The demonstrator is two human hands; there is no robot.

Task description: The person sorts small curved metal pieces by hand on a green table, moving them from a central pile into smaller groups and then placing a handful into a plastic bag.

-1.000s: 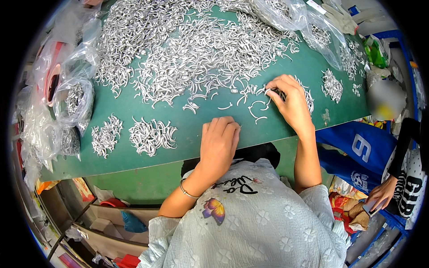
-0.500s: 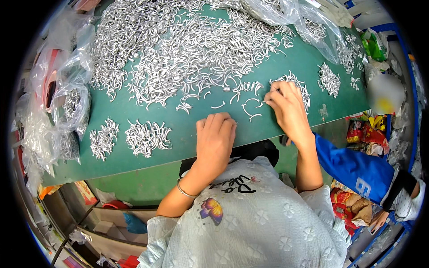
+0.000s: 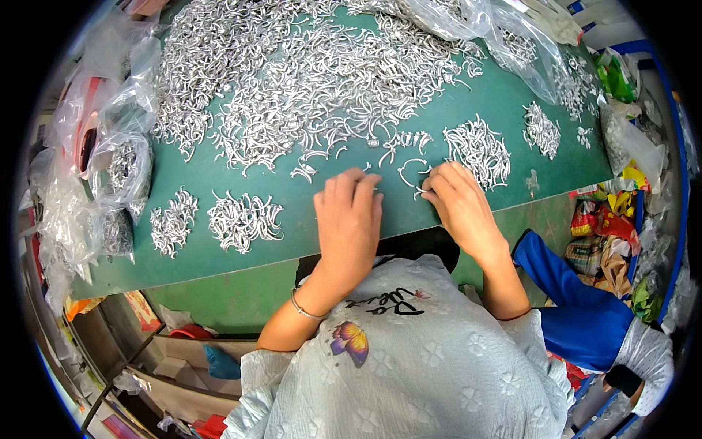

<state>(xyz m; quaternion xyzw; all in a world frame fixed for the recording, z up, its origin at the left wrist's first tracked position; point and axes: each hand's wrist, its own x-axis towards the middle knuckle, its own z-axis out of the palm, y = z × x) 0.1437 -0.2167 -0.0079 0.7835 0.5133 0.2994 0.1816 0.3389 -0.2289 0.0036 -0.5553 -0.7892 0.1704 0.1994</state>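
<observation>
The thin, curved silvery pieces look metallic, so each is probably stiff, very light and fairly slick, unlikely to break under finger pressure. Most lie in a big tangled heap (image 3: 322, 88) across the upper middle of the frame, on the green table (image 3: 402, 216). A smaller pile (image 3: 477, 154) sits right of centre, and two more, a narrow pile (image 3: 173, 223) and a wider pile (image 3: 245, 223), lie at left.

The right hand (image 3: 462, 208), right of centre, has its fingertips drawn together beside a few loose arcs (image 3: 402, 174); whether its grip is closed on one, I cannot tell. The left hand (image 3: 347, 212), near the middle, has bent fingers close to the tabletop, and what its grip holds, if anything, is hidden.

A single piece would best be pinched across the middle of its curve, between thumb and forefinger. In the heap, hooked ends may snag neighbours, so a free outer end seems the safer hold.
</observation>
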